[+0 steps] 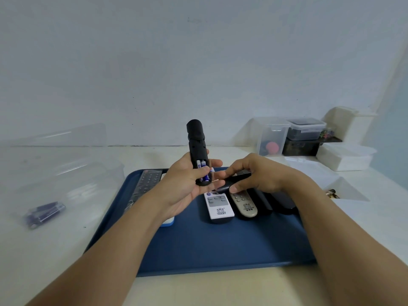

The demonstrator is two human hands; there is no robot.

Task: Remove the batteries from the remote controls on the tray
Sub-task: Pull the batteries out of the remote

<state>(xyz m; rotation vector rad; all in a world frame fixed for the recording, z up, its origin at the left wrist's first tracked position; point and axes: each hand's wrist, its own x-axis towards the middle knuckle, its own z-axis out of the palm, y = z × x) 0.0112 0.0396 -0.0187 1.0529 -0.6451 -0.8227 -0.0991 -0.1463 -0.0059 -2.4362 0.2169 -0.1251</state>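
My left hand point(187, 184) grips a black remote point(197, 146) upright above the blue tray point(209, 246), its back facing me. The battery bay is uncovered and two blue batteries point(203, 171) sit inside. My right hand point(256, 173) pinches the black battery cover point(234, 181) just right of the remote. Below the hands, a white remote point(217, 206), a grey remote point(245, 204) and black remotes point(280, 200) lie side by side on the tray. Another dark remote point(146, 184) lies at the tray's left side.
A clear plastic bin point(55, 173) at the left holds several blue batteries point(44, 214). Clear and white storage boxes point(293, 135) stand at the back right, against the wall. A small dark object point(331, 193) lies right of the tray.
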